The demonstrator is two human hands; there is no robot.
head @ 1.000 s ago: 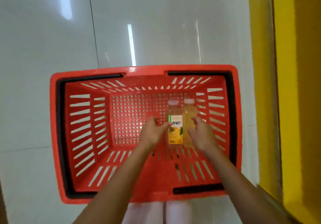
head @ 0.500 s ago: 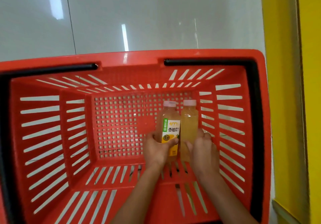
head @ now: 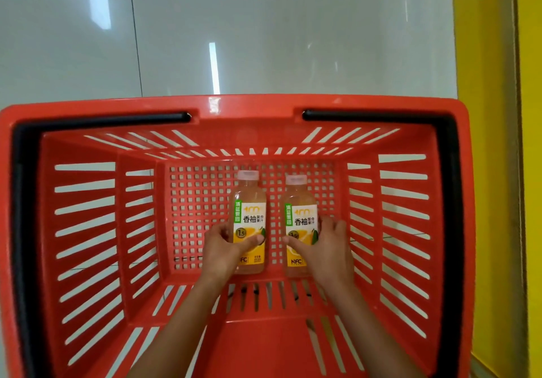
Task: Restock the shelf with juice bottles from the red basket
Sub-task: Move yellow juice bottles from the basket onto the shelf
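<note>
Two pale yellow juice bottles with pink caps and yellow-white labels are inside the red basket (head: 88,231). My left hand (head: 223,248) grips the left bottle (head: 249,201) around its lower half, thumb across the label. My right hand (head: 325,245) grips the right bottle (head: 299,201) the same way. The bottles are a small gap apart, caps pointing away from me, labels facing up. Whether they rest on the basket floor or are lifted off it I cannot tell.
The basket has slotted walls and black handles (head: 381,116) folded along its rim, and it sits on a glossy white tiled floor (head: 264,40). A yellow shelf unit (head: 498,143) rises along the right edge. No other bottles show in the basket.
The camera has come closer to the basket. The two bottles, side by side and touching before, have been pulled apart. The right bottle now shows its label.
</note>
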